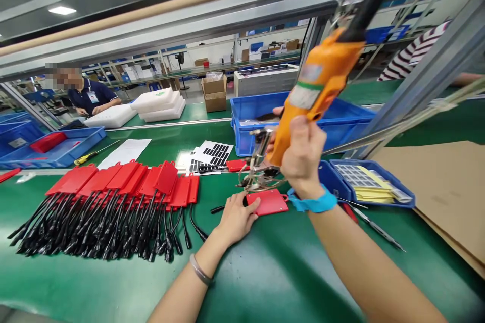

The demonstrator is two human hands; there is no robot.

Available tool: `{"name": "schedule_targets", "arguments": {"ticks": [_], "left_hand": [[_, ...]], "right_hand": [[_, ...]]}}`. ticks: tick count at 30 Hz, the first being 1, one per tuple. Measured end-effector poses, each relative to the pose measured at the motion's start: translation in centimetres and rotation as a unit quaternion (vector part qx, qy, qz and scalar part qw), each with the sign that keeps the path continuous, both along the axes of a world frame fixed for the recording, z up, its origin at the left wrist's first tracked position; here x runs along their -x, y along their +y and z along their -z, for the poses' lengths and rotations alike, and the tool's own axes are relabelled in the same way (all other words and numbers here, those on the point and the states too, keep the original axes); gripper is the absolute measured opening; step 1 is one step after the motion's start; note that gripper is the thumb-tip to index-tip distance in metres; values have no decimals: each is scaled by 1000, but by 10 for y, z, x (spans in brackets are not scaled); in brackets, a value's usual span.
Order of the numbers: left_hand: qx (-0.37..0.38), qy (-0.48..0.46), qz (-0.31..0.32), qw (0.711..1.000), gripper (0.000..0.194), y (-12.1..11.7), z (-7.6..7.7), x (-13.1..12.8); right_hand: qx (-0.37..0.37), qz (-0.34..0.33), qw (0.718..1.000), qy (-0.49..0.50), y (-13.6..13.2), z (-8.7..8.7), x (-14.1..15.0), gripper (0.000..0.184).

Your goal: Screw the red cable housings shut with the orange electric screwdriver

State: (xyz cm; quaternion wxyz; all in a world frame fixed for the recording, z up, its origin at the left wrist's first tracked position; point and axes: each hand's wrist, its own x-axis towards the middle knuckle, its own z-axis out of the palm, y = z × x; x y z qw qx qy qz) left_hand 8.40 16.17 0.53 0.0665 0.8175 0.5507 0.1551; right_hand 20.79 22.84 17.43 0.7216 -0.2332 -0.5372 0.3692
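Observation:
My right hand point(302, 154) is wrapped round an orange electric screwdriver point(316, 85) that hangs from a black cable, tilted, its metal tip assembly point(259, 164) just above a red flat module point(268, 201) on the green table. My left hand point(237, 218) lies on the table with fingers closed loosely against the left edge of that red module, steadying it. A blue wrist strap circles my right wrist.
A row of red modules with black cables point(113, 202) lies at the left. Blue bins point(299, 121) stand behind, a small blue tray of labels point(369, 181) at the right, cardboard point(443, 192) beyond it. Black label sheets point(210, 156) lie mid-table. Another person point(89, 96) works far left.

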Motion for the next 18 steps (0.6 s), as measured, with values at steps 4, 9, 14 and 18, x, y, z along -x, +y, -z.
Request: {"name": "schedule_targets", "arguments": {"ticks": [4,9,14,18], "left_hand": [[25,-50,-48,997,51,10,3,0],[35,-66,-88,993,52,16,5,-1],[43,-75,-92,992,45,17,4,-1],[47,-81,-95,991,38,17,7,-1]], "right_hand": [[-31,26,999,12,-14,-32,-19,47],[-22,37,999,-10,-19,-33,-30,48],[-2,35,999,-14,-15,-14,-30,46],[18,15,1000,-1,-11,11,-23,42]]}}
